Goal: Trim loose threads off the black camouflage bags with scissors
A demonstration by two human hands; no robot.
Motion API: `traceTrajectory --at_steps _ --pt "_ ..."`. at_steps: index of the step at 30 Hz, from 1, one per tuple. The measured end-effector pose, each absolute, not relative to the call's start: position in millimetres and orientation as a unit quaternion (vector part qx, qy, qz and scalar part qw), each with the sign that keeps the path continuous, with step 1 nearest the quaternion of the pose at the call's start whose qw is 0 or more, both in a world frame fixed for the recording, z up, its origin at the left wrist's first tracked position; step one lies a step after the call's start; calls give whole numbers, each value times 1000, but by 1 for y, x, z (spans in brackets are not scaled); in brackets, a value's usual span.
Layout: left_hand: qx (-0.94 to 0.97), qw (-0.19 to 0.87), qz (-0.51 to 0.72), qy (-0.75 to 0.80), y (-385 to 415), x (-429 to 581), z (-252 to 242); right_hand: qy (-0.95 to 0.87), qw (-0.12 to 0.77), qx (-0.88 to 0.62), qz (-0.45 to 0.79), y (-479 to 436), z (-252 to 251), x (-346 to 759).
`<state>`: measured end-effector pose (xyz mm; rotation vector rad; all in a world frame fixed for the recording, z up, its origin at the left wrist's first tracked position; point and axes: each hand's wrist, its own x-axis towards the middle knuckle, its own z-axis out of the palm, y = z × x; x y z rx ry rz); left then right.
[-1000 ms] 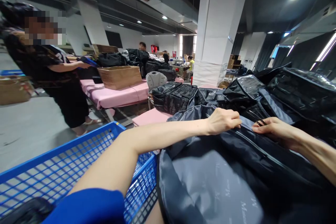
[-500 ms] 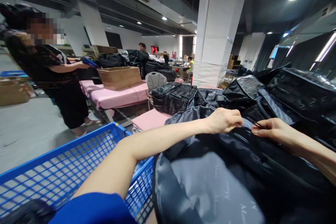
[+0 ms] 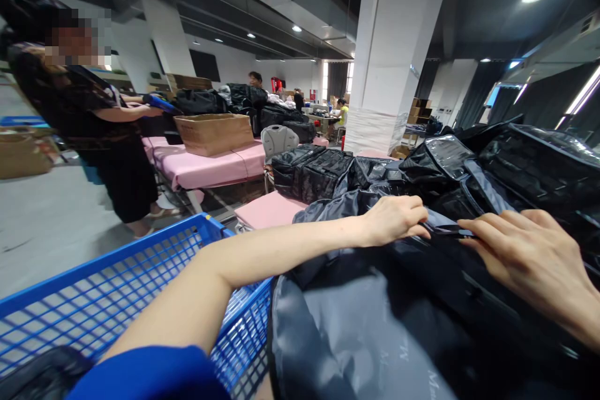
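A large black bag lies open before me, showing a grey lining with pale printed lettering. My left hand is closed, pinching the bag's far edge between thumb and fingers. Just to its right, my right hand grips the same edge, palm down, with its fingertips on a narrow dark strip. A short stretch of this edge runs between the two hands. What exactly lies under the right fingertips is partly hidden.
A blue plastic basket stands at my left. Black bags are piled behind and to the right. Beyond are a pink-covered table with a cardboard box, a white pillar, and a person standing at left.
My right hand has turned palm down and taken a new grip on the bag's edge, where it held thin black strips before. My left hand has stayed nearly in place.
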<state>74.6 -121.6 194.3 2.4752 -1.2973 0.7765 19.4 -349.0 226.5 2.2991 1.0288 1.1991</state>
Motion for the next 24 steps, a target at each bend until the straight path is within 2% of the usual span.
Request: traceTrajectory --at_steps 3,6,9,16,24 --pt "860 44 287 -419 -127 70 189 385 211 781 444 -346 231 13" --pt "878 28 279 -389 -132 67 188 382 226 771 457 -343 233 7" --pt "890 68 253 -374 -132 68 191 377 231 773 456 -339 233 4" --pt "865 248 171 -402 -125 73 198 369 246 791 422 -332 234 9" --pt "844 294 115 -434 -120 75 204 372 230 804 403 -342 234 12"
